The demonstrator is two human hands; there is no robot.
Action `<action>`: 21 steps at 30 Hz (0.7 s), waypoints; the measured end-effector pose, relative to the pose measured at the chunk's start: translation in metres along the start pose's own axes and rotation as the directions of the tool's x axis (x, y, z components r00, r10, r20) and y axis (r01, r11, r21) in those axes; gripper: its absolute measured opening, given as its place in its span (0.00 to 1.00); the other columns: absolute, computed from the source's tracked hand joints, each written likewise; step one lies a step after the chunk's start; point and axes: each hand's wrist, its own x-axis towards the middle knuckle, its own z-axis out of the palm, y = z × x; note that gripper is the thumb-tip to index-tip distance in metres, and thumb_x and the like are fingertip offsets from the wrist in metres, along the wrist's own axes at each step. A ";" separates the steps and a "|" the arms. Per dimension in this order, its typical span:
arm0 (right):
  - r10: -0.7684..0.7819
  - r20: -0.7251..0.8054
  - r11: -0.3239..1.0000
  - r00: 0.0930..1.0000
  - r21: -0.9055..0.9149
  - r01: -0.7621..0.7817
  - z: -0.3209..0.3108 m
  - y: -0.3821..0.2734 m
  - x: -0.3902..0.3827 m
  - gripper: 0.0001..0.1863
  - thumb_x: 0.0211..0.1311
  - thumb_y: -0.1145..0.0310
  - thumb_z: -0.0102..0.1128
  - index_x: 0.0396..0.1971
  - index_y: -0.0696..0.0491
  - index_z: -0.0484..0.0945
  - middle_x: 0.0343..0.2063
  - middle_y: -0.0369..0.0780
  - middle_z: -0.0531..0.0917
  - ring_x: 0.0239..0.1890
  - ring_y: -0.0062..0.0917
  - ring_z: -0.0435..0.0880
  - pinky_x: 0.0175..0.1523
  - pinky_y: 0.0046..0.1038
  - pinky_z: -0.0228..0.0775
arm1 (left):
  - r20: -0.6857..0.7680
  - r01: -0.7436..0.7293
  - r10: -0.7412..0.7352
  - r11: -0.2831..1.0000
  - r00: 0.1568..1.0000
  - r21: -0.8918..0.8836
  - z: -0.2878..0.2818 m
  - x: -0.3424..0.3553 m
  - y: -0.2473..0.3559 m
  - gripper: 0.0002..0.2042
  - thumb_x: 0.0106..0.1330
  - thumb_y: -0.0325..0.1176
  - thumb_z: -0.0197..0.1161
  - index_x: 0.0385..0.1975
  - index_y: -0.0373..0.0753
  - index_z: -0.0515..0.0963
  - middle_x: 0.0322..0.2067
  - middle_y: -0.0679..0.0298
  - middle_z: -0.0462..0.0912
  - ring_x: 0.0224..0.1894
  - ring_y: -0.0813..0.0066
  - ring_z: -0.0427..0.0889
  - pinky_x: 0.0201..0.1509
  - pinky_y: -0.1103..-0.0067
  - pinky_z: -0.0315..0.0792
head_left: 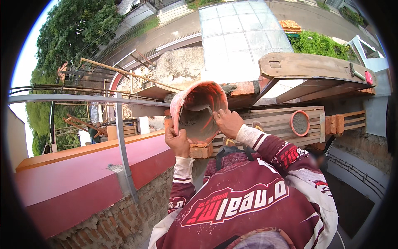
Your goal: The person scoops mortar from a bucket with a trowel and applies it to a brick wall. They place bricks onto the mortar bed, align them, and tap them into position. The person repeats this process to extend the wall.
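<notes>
An orange-red bucket, smeared with mortar, is tilted with its mouth toward me. Grey mortar lies inside it and coats the inner wall. My left hand is closed on the bucket's near left rim, thumb over the edge. At the right side of the mouth, my right hand is closed around what looks like a trowel; its pale blade reaches into the bucket, and the handle is mostly hidden by my fingers. Bricks sit just under the bucket.
A second bucket of mortar stands on wooden planks to the right. Loose bricks lie beyond it. A thick wooden beam carries a hammer. A metal post and pink ledge stand left. The ground lies far below.
</notes>
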 end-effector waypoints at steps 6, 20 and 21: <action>0.085 -0.327 0.992 0.941 0.121 -0.048 -0.024 0.008 -0.012 0.17 0.66 0.66 0.53 0.50 0.59 0.80 0.39 0.47 0.84 0.39 0.42 0.89 0.36 0.40 0.84 | 0.015 -0.103 0.102 0.982 0.995 0.159 0.014 0.004 0.004 0.13 0.54 0.14 0.56 0.21 0.38 0.59 0.60 0.47 0.80 0.30 0.83 0.72 0.30 0.84 0.66; 0.163 -0.057 0.982 0.985 0.102 -0.157 -0.043 0.020 0.007 0.26 0.65 0.68 0.53 0.61 0.65 0.71 0.39 0.52 0.84 0.33 0.43 0.89 0.34 0.39 0.83 | 0.014 -0.326 0.335 0.905 0.942 0.272 0.062 -0.007 0.028 0.12 0.52 0.12 0.56 0.22 0.35 0.60 0.57 0.47 0.82 0.51 0.65 0.83 0.51 0.76 0.74; 0.177 -0.017 0.978 0.984 0.114 -0.173 -0.045 0.020 0.007 0.27 0.65 0.68 0.53 0.61 0.64 0.71 0.39 0.52 0.84 0.34 0.44 0.89 0.34 0.39 0.83 | 0.032 -0.326 0.332 0.897 0.943 0.298 0.060 -0.007 0.027 0.12 0.52 0.12 0.56 0.23 0.35 0.60 0.57 0.47 0.83 0.54 0.62 0.83 0.55 0.74 0.75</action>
